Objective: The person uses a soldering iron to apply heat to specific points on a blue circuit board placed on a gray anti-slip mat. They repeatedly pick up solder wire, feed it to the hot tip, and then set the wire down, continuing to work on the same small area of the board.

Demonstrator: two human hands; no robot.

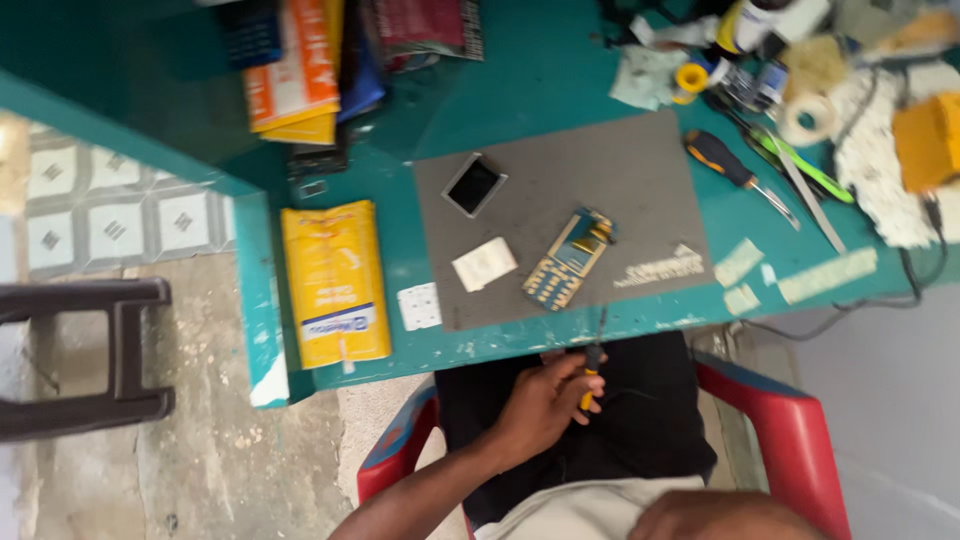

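Bare forearms, black trousers [640, 400], pale shirt [590, 510]

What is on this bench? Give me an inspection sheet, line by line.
Surface: teal table with a grey mat.
Job's things: opened phone board and small screen on the mat.
Clutter: yellow packet, screwdriver, tape roll, paper scraps.
Grip: left hand closed on a small yellow-handled tool; right hand at the bottom edge, grip unclear.
Cables: black lead at the right.
Surroundings: red chair, dark stool, tiled floor.
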